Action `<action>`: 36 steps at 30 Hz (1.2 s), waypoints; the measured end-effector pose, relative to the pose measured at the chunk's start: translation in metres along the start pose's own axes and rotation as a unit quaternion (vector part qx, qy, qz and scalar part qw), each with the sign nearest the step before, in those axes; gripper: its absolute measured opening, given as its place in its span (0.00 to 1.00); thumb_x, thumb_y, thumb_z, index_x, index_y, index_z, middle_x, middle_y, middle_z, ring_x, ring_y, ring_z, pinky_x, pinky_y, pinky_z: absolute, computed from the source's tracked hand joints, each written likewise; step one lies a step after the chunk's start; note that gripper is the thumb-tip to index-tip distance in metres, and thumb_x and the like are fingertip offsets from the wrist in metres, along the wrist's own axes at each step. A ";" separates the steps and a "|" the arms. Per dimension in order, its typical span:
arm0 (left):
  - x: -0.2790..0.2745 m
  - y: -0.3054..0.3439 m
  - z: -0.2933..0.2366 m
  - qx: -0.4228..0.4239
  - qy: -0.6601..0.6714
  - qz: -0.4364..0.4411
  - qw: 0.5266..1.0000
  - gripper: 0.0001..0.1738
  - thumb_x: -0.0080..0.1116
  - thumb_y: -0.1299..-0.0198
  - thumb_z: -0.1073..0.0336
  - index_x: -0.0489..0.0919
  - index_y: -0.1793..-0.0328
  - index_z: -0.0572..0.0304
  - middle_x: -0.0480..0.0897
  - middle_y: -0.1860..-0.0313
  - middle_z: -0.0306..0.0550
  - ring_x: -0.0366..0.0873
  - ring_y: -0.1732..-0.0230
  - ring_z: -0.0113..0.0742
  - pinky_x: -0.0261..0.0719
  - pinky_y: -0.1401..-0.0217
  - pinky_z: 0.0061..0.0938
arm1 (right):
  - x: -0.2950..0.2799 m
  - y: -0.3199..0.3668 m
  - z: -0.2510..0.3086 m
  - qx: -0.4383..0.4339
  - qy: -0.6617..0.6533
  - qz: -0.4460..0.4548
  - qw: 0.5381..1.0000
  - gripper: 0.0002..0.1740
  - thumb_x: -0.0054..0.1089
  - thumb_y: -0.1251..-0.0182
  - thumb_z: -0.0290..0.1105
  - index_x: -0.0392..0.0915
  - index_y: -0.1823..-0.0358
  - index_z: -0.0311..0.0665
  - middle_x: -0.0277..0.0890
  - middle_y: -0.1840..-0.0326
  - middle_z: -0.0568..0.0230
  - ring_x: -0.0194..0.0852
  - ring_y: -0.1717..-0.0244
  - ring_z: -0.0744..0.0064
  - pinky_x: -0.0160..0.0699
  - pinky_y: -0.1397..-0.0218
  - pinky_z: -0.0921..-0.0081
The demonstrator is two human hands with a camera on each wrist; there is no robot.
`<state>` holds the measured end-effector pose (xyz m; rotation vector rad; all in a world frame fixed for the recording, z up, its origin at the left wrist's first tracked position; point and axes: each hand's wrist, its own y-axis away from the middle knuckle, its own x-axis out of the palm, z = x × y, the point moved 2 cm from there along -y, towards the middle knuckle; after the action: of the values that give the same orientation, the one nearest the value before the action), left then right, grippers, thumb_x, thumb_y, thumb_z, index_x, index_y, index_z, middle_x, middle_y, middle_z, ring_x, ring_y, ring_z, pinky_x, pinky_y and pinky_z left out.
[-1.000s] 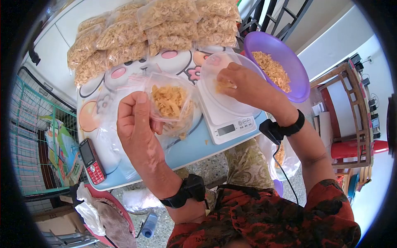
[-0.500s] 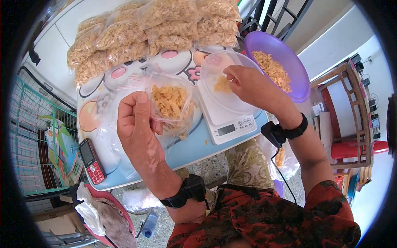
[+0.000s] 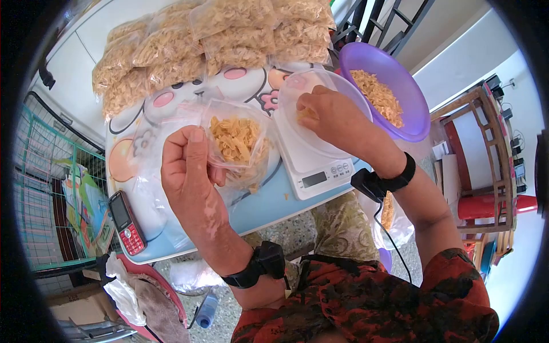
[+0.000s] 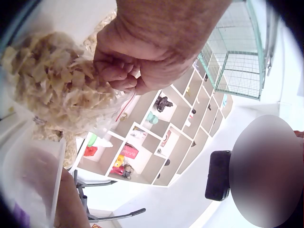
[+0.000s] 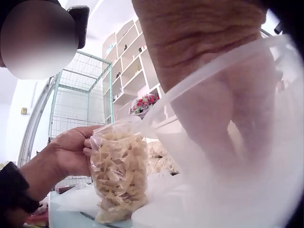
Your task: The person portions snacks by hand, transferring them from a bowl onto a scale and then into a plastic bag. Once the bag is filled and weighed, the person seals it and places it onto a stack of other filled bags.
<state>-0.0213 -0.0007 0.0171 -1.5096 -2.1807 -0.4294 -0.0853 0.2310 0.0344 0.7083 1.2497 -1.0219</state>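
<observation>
My left hand [image 3: 191, 166] pinches the edge of a clear zip bag [image 3: 260, 128], thumb on the near side. The bag stands upright with its mouth spread, holding dried yellowish flakes [image 3: 233, 140]. In the right wrist view this bag [image 5: 118, 171] looks nearly full. A translucent plastic bowl [image 3: 357, 106] rests on a white kitchen scale [image 3: 297, 166]. Inside the bowl, my right hand [image 3: 337, 117] has its fingers curled down around a few dried flakes [image 3: 306, 114]. The right wrist view shows that hand's fingers only blurred through the bowl wall.
A purple basin [image 3: 416, 108] with more flakes stands beyond the bowl, at right. Filled bags [image 3: 166, 46] are stacked along the table's back. A red phone [image 3: 128, 223] lies by the left edge, near empty plastic bags [image 3: 151, 194]. A wire cage [image 3: 57, 188] stands at left.
My right hand rose a little from the bowl, showing the flakes there, then moved back down and left onto them. My left hand and its bag have stayed in place.
</observation>
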 end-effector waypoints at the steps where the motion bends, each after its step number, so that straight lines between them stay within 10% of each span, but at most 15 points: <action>1: 0.000 0.000 0.000 0.000 -0.002 -0.001 1.000 0.07 0.60 0.33 0.63 0.77 0.57 0.58 0.69 0.77 0.31 0.58 0.82 0.18 0.50 0.81 0.15 | 0.001 0.000 -0.001 -0.016 0.002 -0.003 1.000 0.12 0.56 0.36 0.35 0.77 0.59 0.34 0.76 0.60 0.44 0.78 0.59 0.42 0.78 0.55 0.53; 15: 0.007 0.005 -0.002 -0.024 0.009 -0.005 1.000 0.07 0.61 0.34 0.63 0.77 0.57 0.57 0.69 0.77 0.31 0.58 0.82 0.18 0.51 0.81 0.17 | 0.000 0.004 -0.010 -0.133 -0.008 0.006 0.991 0.04 0.58 0.40 0.25 0.75 0.68 0.31 0.75 0.66 0.53 0.76 0.64 0.51 0.75 0.59 0.62; 21: 0.006 0.006 -0.001 -0.019 0.012 0.009 1.000 0.09 0.60 0.33 0.63 0.76 0.57 0.59 0.70 0.77 0.33 0.60 0.82 0.19 0.55 0.81 0.15 | -0.019 0.002 -0.025 0.044 -0.207 0.054 0.976 0.04 0.62 0.42 0.27 0.80 0.68 0.33 0.81 0.66 0.57 0.80 0.66 0.67 0.80 0.58 0.72; 30: 0.008 0.009 -0.002 -0.025 0.024 0.019 0.999 0.07 0.60 0.33 0.63 0.75 0.57 0.57 0.71 0.76 0.32 0.60 0.83 0.18 0.53 0.82 0.16 | -0.041 0.007 -0.019 0.136 -0.658 0.031 0.740 0.10 0.65 0.35 0.29 0.79 0.57 0.32 0.81 0.61 0.64 0.82 0.58 0.74 0.82 0.49 0.78; 36: 0.006 0.010 -0.001 -0.031 0.031 0.031 0.999 0.08 0.59 0.32 0.63 0.75 0.57 0.57 0.71 0.76 0.32 0.61 0.82 0.18 0.54 0.82 0.17 | -0.079 -0.006 0.053 -0.029 -0.534 0.053 0.843 0.12 0.65 0.37 0.32 0.81 0.58 0.30 0.82 0.63 0.62 0.83 0.61 0.74 0.83 0.53 0.78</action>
<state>-0.0138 0.0071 0.0213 -1.5710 -2.0854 -0.5200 -0.0681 0.1996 0.1226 0.0694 0.2476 -1.0341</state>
